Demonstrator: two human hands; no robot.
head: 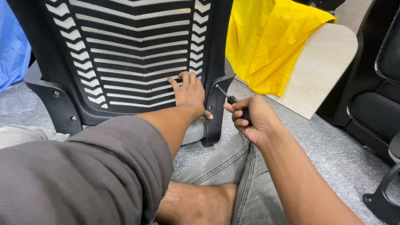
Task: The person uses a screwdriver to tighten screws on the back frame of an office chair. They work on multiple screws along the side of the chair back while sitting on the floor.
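**Screwdriver Set Against the Chair Back**

A black chair back (125,54) with white slatted ribs is seen filling the upper left of the frame, standing upright on grey carpet (329,146). The left hand (189,93) is laid flat against the lower part of the slats at the centre of the frame, fingers spread and pressed to the plastic, nothing being held in it. Just to its right, the right hand (252,118) is closed in a firm fist around the dark handle of a screwdriver (228,98). The thin metal shaft is angled up and to the left, and its tip is placed at a screw (216,86) in the black side bracket (216,108) of the chair back. A second screw is seen lower on the same bracket, and two more are visible on the matching bracket at the left.

A yellow cloth (266,41) is draped over a pale wooden board (316,71) in the upper right. Grey jeans (233,171) are seen at the bottom, and part of another black chair (375,83) stands at the right edge.
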